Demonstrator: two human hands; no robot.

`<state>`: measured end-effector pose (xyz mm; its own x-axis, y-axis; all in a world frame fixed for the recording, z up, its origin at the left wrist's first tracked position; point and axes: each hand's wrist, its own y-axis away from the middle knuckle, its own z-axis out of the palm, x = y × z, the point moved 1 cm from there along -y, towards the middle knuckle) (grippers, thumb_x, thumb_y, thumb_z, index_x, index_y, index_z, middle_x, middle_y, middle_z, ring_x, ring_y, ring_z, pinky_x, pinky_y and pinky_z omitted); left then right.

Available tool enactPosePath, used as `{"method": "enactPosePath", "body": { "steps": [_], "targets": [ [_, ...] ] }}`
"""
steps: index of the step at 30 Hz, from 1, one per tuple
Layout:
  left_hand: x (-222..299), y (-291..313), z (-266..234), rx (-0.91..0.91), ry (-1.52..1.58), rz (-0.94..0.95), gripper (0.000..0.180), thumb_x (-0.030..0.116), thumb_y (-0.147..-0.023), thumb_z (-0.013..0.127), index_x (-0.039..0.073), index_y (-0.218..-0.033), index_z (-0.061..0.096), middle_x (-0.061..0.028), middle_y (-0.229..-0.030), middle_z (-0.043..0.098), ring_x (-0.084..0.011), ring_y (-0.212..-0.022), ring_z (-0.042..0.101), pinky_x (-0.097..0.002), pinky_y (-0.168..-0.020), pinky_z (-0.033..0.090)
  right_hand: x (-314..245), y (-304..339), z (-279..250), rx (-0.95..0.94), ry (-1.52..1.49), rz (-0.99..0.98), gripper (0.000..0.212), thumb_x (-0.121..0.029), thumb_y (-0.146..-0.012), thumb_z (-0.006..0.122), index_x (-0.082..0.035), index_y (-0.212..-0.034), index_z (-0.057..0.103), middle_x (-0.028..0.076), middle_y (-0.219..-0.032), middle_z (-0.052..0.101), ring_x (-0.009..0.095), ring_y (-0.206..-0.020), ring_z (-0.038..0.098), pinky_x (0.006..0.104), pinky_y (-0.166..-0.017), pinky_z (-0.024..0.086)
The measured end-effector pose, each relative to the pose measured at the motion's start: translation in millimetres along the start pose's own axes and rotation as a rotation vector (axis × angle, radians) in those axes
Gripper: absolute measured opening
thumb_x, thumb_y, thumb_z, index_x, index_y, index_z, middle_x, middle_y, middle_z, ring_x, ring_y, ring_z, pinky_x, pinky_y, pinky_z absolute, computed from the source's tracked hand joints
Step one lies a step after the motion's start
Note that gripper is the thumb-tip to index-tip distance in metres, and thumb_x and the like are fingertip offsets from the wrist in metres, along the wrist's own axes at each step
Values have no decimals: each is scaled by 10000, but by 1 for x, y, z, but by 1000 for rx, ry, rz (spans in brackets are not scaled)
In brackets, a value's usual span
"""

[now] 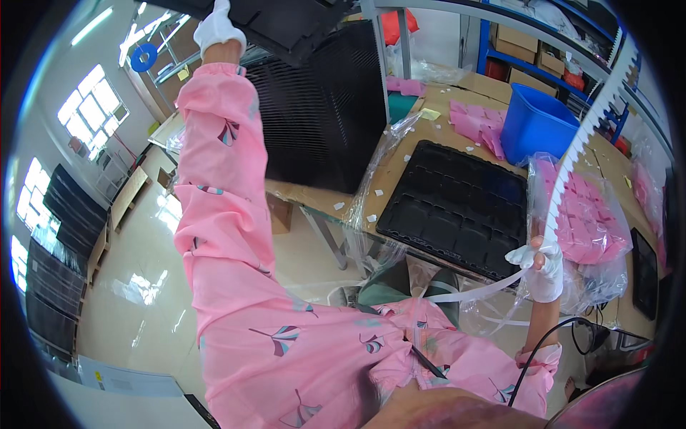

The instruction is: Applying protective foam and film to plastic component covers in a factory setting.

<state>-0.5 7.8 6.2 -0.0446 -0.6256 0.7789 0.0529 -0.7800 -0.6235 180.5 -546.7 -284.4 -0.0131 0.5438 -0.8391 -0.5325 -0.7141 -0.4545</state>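
My left hand [219, 32], in a white glove, reaches far up to the edge of a black plastic tray [289, 28] above a tall stack of black trays [314, 114]. Its fingers look closed on that edge, though they show only in part. My right hand [542, 270], gloved with bare fingertips, pinches a long white strip [564, 168] with a toothed edge. The strip arches up to the upper right, and a plain tail of it hangs to the left. Beside this hand, a black compartment tray [457, 207] lies flat on the table.
Right of the tray, a clear bag [586, 214] holds pink pieces, near a blue bin [537, 125] and loose pink pieces [477, 125]. A dark flat device [644, 272] lies at the table's right edge. A black cable [532, 350] passes my right forearm.
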Motion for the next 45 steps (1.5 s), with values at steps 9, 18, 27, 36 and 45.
{"method": "enactPosePath", "body": {
  "steps": [9, 18, 27, 36, 45],
  "targets": [
    [-162, -160, -39, 32, -810, 40, 672, 549, -918, 309, -8, -1206, 550, -205, -1236, 559, -358, -1113, 529, -356, -1002, 339, 11, -10, 12, -29, -125, 71, 332, -185, -735, 783, -38, -1010, 668, 107, -781, 671, 296, -719, 672, 402, -715, 540],
    [-143, -39, 29, -19, 316, -426, 483, 371, -901, 514, -6, -1201, 547, -136, -1209, 574, -223, -1066, 573, -351, -845, 504, 3, 9, 2, 161, 49, 90, 418, -301, -710, 804, -40, -1003, 658, 123, -773, 667, 253, -728, 663, 353, -705, 523],
    [-57, 50, 23, 113, -790, 215, 674, 570, -833, 542, 47, -1257, 548, -193, -1428, 361, -379, -1332, 313, -373, -1075, 306, 8, 15, -5, 158, 114, 124, 496, -383, -696, 806, -31, -1007, 647, 118, -761, 663, 223, -720, 657, 317, -689, 506],
    [-42, 101, 38, -382, -452, 643, 413, 438, -890, 556, 74, -1040, 682, -137, -1078, 656, -305, -1036, 601, -348, -918, 436, 13, 19, -7, 185, 139, 128, 472, -370, -711, 801, -29, -1002, 651, 110, -784, 664, 232, -748, 664, 307, -690, 508],
    [-33, 113, 42, -311, -404, 824, 330, 342, -903, 563, 73, -1061, 671, -150, -1063, 654, -308, -984, 616, -362, -868, 465, 6, 21, 7, 227, 411, 84, 374, -309, -818, 715, -2, -1021, 651, 106, -853, 670, 174, -790, 638, 312, -722, 503]
  ]
}}
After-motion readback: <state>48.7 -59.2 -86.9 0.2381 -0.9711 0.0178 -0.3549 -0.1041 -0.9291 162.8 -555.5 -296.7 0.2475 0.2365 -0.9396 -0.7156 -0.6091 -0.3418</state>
